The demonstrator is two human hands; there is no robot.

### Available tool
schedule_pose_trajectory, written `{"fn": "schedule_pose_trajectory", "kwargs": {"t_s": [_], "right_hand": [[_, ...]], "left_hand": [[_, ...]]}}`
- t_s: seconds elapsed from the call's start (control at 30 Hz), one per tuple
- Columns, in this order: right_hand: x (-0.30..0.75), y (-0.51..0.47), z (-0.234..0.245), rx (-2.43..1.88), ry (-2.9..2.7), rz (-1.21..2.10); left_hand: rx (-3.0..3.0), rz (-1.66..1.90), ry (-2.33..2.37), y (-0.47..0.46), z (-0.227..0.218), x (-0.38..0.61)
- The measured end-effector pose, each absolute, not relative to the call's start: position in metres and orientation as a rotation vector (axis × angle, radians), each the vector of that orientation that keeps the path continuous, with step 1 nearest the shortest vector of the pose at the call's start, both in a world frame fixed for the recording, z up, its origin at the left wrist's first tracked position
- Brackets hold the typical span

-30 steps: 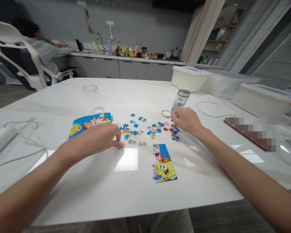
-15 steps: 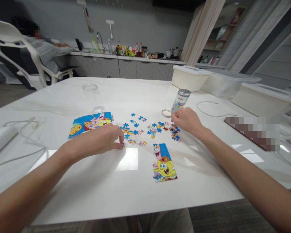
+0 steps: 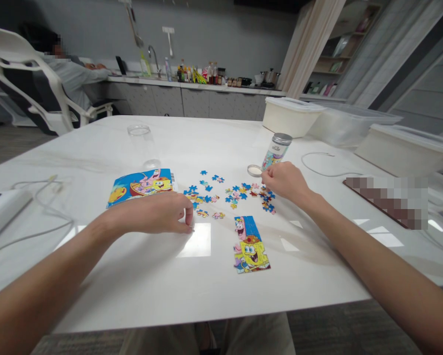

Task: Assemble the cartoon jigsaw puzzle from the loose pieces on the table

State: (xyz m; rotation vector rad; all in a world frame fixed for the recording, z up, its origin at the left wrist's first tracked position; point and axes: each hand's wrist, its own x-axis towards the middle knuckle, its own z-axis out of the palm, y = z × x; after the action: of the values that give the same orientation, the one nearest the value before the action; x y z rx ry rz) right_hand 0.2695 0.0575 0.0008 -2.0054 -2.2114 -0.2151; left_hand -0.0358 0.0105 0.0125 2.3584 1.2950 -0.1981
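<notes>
- The left hand [image 3: 158, 214] is laid knuckles-up on the white surface [image 3: 140, 276]. Its fingers are curled in, and the tips of the thumb and forefinger are pressed together and set down on the top.
- Whether a piece is pinched between those fingertips cannot be told; none is seen there.
- The loose puzzle pieces [image 3: 221, 195] are scattered just beyond and to the right of the left hand, in the gap between the two hands.
- The right hand [image 3: 286, 180] is rested at the far right edge of that scatter, over the outermost pieces. Its fingers are bent under and the tips are hidden by the knuckles, so neither how far it is closed nor what it holds can be told.
- An assembled strip [image 3: 250, 244] of the puzzle is laid nearer the person than the right hand, between the two forearms and apart from both.
- A picture card [image 3: 142, 185] is found just beyond the left hand, close to its knuckles.
- A round lid [image 3: 254, 170] is seen just to the left of the right hand's fingers, and an upright tin [image 3: 276, 150] just beyond them.
- A clear tube [image 3: 142, 143] is placed well beyond the left hand.
- White tubs [image 3: 290, 116] are lined up well beyond and to the right of the right hand, with a cable [image 3: 317, 165] near its wrist side.
- A white device [image 3: 3, 209] is placed far to the left of the left hand.
- Another person [image 3: 73, 81] is seated at the back counter, next to a white chair [image 3: 32, 74].
</notes>
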Motion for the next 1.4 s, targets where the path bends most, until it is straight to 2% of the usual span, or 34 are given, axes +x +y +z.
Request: {"fn": "schedule_pose_trajectory", "kwargs": {"t_s": [0.27, 0.43, 0.5, 0.63, 0.7, 0.77, 1.07, 1.4], "right_hand": [[0.268, 0.057, 0.002, -2.022, -2.206, -0.217], [0.269, 0.058, 0.000, -1.969, -2.204, -0.175], [0.268, 0.055, 0.000, -1.790, -2.300, -0.021], [0.259, 0.041, 0.003, -1.078, -2.623, 0.527], [0.253, 0.031, 0.006, -0.859, -2.712, 0.782], [0.247, 0.023, 0.008, -0.735, -2.772, 0.893], [0.244, 0.022, 0.000, -0.695, -2.880, 1.159], [0.243, 0.021, 0.000, -0.687, -2.891, 1.184]], "left_hand": [[2.401, -0.124, 1.269, 0.005, 0.017, -0.021], [2.309, -0.004, 1.041, -0.001, 0.015, -0.009], [2.210, 0.011, 0.970, -0.004, 0.013, -0.004], [2.079, 0.001, 0.945, -0.009, 0.009, 0.003], [2.085, 0.015, 0.960, -0.011, 0.007, 0.005], [2.100, 0.018, 0.991, -0.011, 0.005, 0.005], [2.073, 0.102, 0.974, -0.011, -0.001, 0.009], [2.049, 0.133, 0.952, -0.021, 0.000, 0.020]]}}
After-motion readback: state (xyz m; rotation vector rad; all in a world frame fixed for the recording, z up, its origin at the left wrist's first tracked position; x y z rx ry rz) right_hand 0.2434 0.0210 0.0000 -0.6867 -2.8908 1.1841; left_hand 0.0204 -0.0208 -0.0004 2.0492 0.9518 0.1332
